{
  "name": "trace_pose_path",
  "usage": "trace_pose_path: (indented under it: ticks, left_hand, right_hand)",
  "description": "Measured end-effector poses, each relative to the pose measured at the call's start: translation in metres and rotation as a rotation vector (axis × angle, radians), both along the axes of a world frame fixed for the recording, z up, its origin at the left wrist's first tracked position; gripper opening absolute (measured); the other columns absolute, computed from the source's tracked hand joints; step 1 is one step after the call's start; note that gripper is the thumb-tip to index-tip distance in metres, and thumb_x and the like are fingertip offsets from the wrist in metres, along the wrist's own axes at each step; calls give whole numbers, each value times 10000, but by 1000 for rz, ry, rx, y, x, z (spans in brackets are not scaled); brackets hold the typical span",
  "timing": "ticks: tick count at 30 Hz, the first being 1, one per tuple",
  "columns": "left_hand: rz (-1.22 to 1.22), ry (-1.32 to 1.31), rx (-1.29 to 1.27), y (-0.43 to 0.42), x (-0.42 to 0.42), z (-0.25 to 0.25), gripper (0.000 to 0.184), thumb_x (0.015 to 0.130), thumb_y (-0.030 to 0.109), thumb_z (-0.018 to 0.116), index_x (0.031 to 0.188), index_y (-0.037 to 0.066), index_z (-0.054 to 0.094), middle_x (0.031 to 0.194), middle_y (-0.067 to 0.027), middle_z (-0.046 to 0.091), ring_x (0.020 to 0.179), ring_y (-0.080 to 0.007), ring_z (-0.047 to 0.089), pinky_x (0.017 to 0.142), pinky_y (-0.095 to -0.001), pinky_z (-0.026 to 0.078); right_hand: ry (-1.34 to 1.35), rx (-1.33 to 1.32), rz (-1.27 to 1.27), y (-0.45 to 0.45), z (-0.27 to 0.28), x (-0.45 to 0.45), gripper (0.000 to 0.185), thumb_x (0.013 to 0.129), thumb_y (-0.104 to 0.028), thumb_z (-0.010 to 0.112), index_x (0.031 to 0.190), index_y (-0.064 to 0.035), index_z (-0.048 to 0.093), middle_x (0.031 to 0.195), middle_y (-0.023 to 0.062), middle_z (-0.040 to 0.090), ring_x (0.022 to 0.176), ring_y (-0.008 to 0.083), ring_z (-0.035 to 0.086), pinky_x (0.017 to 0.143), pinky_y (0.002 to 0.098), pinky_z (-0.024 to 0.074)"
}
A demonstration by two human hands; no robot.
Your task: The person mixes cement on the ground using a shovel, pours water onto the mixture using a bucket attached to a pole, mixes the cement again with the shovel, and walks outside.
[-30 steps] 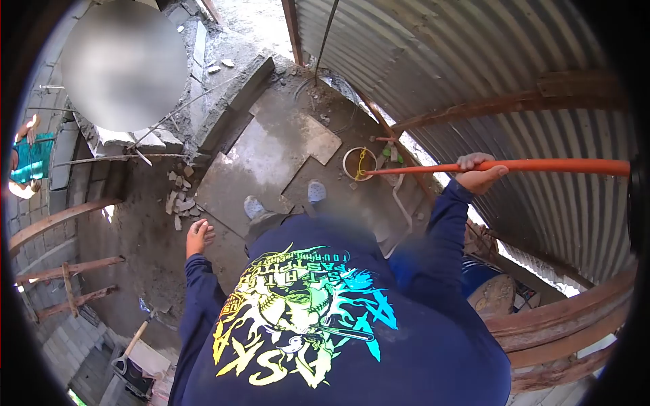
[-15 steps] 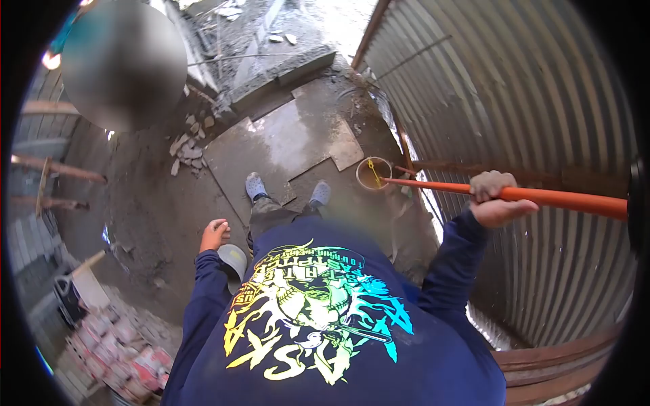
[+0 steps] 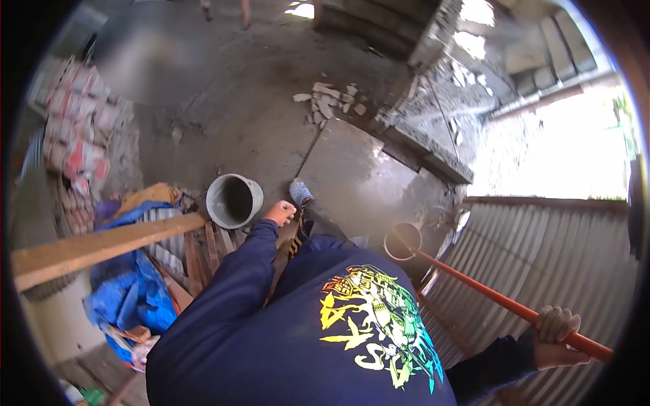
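Note:
My right hand [image 3: 556, 338], at the lower right, is wrapped round an orange pole [image 3: 491, 292]. The pole slants up and left, its thin end close to the rim of a round bucket [image 3: 387, 249]. Inside that bucket something yellowish shows, but blurred. My left hand [image 3: 281, 213] hangs with its fingers curled in and nothing visible in them. Just left of it stands a grey bucket [image 3: 254, 196], its mouth facing up; they look apart.
Broken rubble [image 3: 326, 101] lies beside a low concrete ledge [image 3: 428, 150]. Flat boards [image 3: 345, 159] cover the floor by my feet. A wooden beam [image 3: 115, 249], blue tarp [image 3: 132, 291] and stacked bags [image 3: 78, 128] are at left. Corrugated sheets [image 3: 562, 250] stand at right.
The view has swung to the left, bringing the grey bucket, beam and tarp into sight. My right hand, still round the pole, now appears lower in view. The other person is out of sight.

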State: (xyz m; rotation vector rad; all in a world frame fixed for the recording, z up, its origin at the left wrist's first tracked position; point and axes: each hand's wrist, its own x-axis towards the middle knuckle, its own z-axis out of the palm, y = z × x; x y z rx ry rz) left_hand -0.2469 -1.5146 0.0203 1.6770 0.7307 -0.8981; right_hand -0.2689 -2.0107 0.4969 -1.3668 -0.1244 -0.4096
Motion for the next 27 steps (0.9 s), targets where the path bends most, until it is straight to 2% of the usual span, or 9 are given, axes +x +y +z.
trace_pose_path:
  ticks: [8, 11, 13, 14, 18, 22, 24, 25, 27]
  left_hand:
    - [199, -57, -45, 91, -26, -27, 318, 836, 273, 556, 1072, 62, 538, 869, -56, 604, 650, -133, 553, 577, -285, 455]
    - [303, 32, 37, 139, -28, -18, 306, 819, 281, 570, 1052, 84, 551, 839, -57, 612, 614, -150, 564, 554, -314, 467]
    - [399, 25, 26, 170, -26, -3, 257, 810, 251, 578, 999, 78, 570, 767, -38, 594, 560, -134, 537, 489, -294, 429]
    - [483, 8, 19, 186, -22, 4, 208, 801, 222, 586, 946, 72, 589, 696, -19, 576, 505, -118, 510, 424, -273, 392]
    - [533, -75, 80, 242, 0, 34, 188, 814, 234, 570, 916, 77, 589, 692, -15, 565, 499, -103, 497, 411, -253, 374]
    - [757, -183, -10, 275, 10, 41, 238, 835, 253, 558, 987, 70, 549, 730, -22, 560, 523, -98, 500, 411, -231, 367]
    - [815, -202, -35, 277, 12, 30, 273, 839, 271, 556, 1022, 70, 529, 744, -26, 564, 531, -105, 507, 424, -239, 380]
    - [845, -184, -25, 275, 15, 34, 268, 833, 267, 557, 1016, 72, 536, 754, -27, 569, 537, -108, 511, 431, -244, 387]
    - [874, -147, -24, 273, 18, 34, 271, 804, 262, 569, 1006, 82, 559, 797, -31, 588, 575, -120, 537, 465, -255, 414]
  right_hand:
    - [-51, -120, 33, 123, 41, 116, 560, 808, -577, 489, 521, -103, 407, 445, 5, 381, 361, 67, 374, 369, 177, 306]
    - [-88, -95, -31, 199, 56, 162, 525, 805, -520, 508, 570, -64, 399, 512, 31, 380, 392, 88, 327, 359, 212, 228]
    - [-335, -242, -691, 269, 59, 196, 388, 774, -365, 558, 648, -9, 466, 628, 77, 480, 418, 126, 381, 371, 213, 278]
    - [-354, -207, -672, 281, 62, 214, 366, 774, -346, 552, 657, -10, 468, 632, 75, 482, 427, 128, 386, 392, 221, 290]
    - [-389, 76, 84, 268, 69, 281, 274, 775, -272, 528, 692, -16, 477, 647, 69, 489, 462, 132, 407, 479, 254, 340]
    - [-420, 114, 324, 335, 68, 332, 207, 776, -216, 510, 718, -20, 484, 659, 64, 494, 488, 135, 422, 543, 278, 378]
    - [-339, 134, 375, 428, 76, 335, 513, 836, -576, 461, 572, -174, 283, 502, -50, 154, 423, 76, 147, 388, 231, 111]
    - [-359, 120, 143, 453, 77, 343, 491, 830, -579, 469, 588, -188, 298, 504, -51, 157, 421, 77, 141, 394, 235, 111]
    - [-360, 133, 181, 489, 80, 362, 449, 836, -556, 482, 615, -185, 357, 532, -49, 199, 448, 73, 183, 410, 220, 157]
